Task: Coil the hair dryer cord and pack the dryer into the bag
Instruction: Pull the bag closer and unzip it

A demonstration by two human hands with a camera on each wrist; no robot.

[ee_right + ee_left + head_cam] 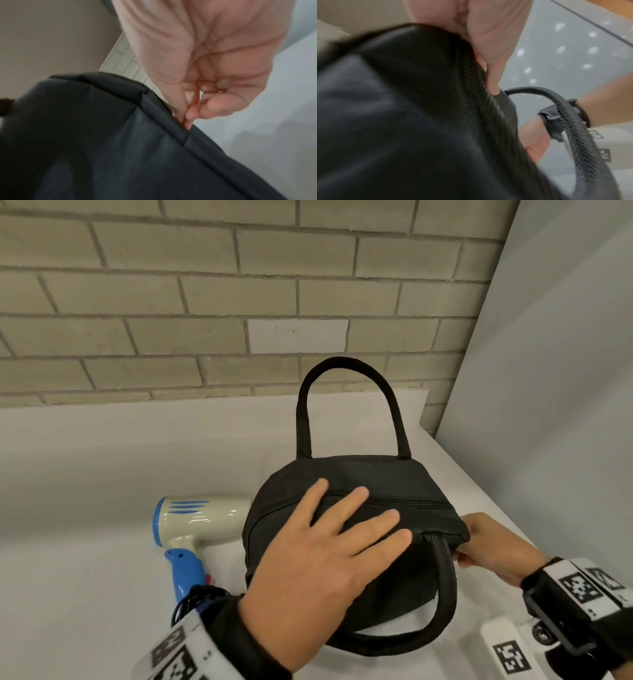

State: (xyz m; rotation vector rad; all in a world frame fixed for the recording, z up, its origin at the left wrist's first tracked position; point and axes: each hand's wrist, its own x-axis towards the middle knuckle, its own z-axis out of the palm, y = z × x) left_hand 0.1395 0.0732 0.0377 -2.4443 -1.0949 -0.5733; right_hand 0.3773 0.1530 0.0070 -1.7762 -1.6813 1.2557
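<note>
A black zipped bag (pixel 376 474) lies on the white table, one handle (pixel 346 405) standing up at the back and the other (pixel 442 587) lying toward me. My left hand (pixel 329 546) rests flat on top of the bag with fingers spread over the zip (pixel 411 503). My right hand (pixel 486 546) pinches the bag's right end where the zip stops; in the right wrist view the thumb and forefinger (pixel 187 115) meet at the bag's seam (pixel 168 121). The cream and blue hair dryer (pixel 202 518) lies left of the bag, its black cord (pixel 195 599) bundled at the handle's base.
A brick wall runs behind the table and a pale panel (pixel 548 371) closes off the right side. A white block with a black square marker (pixel 507 648) sits at the near right, close to my right wrist.
</note>
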